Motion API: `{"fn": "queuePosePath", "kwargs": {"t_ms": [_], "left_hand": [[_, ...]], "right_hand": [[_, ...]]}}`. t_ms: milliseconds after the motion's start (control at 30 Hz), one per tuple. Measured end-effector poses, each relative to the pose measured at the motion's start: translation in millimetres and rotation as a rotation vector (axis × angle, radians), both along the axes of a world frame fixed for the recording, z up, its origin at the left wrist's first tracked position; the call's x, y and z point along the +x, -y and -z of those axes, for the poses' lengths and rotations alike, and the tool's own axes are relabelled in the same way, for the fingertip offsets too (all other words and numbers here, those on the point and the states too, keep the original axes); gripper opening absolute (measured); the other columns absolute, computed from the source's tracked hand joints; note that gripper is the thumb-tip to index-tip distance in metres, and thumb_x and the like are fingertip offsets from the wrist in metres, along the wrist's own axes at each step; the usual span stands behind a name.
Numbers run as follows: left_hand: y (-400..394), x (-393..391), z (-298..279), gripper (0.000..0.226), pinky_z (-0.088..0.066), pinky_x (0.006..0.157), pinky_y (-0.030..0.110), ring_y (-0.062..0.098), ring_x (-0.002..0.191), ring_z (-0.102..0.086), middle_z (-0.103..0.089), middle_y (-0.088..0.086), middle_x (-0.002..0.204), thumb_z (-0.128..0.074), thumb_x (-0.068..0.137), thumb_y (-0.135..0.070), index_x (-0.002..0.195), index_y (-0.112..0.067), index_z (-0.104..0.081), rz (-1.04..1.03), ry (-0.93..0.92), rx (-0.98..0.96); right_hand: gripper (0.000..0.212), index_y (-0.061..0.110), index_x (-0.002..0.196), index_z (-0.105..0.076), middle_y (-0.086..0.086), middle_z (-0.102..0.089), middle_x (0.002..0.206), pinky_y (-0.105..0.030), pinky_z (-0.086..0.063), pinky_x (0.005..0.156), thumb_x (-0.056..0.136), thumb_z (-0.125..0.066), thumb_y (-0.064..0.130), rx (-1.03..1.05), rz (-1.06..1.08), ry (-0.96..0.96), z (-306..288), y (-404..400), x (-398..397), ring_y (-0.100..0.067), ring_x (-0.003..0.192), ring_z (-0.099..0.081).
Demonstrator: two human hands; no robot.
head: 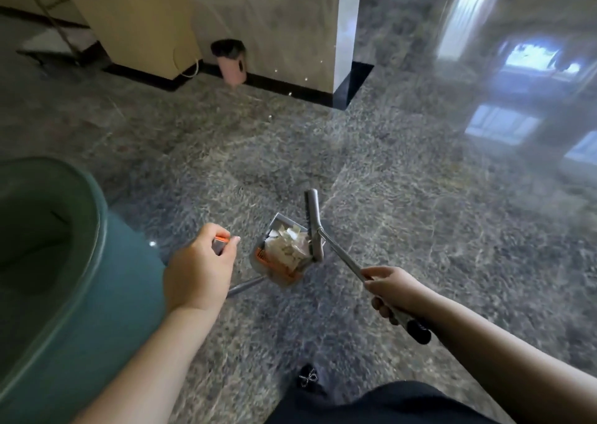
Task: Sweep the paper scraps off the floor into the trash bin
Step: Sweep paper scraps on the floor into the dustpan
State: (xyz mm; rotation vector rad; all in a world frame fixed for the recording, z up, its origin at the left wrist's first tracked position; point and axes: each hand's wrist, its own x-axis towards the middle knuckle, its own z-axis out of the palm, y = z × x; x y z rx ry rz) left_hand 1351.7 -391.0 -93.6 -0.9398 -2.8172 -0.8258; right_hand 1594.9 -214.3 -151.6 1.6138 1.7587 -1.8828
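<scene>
2 hands work: left hand (198, 262) grips the dustpan (284, 255) handle (paper scraps (289, 246) inside), right hand (392, 289) clasps the broom (315, 226).

Two hands are in view: the left hand (198, 263) at about seven o'clock and the right hand (392, 289) at about five o'clock. There is one broom (312, 220) and one dustpan (280, 255), both near the centre. The paper scraps (289, 246) in the dustpan form one pile; the single pieces are too blurred to count. One pink trash bin (231, 62) stands at eleven o'clock, and one green chair (80, 262) at nine o'clock. One shoe (307, 376) shows at six o'clock.
</scene>
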Motion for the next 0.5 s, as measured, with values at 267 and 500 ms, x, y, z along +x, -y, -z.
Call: {"fn": "queuePosePath", "kwargs": {"t_ms": [267, 500], "left_hand": [[-130.9, -121.0, -5.5, 0.020, -0.048, 0.052, 0.034, 0.036, 0.063, -0.063, -0.068, 0.003, 0.068, -0.069, 0.084, -0.044, 0.084, -0.028, -0.057, -0.005, -0.038, -0.024], [-270.9, -220.6, 2.7, 0.019, -0.048, 0.052, 0.034, 0.037, 0.064, -0.063, -0.069, 0.006, 0.069, -0.067, 0.086, -0.044, 0.085, -0.026, -0.058, -0.076, -0.034, -0.035]], "right_hand": [[0.034, 0.018, 0.125, -0.057, -0.007, -0.052, 0.053, -0.016, -0.034, 0.033, 0.094, -0.049, 0.008, 0.013, -0.035, -0.027, -13.2, -131.8, -126.0, -0.013, 0.032, -0.044], [0.027, 0.013, 0.118, -0.060, -0.009, -0.048, 0.055, -0.015, -0.032, 0.036, 0.095, -0.046, 0.009, 0.011, -0.136, -0.002, -7.9, -287.9, -237.3, -0.014, 0.034, -0.040]]}}
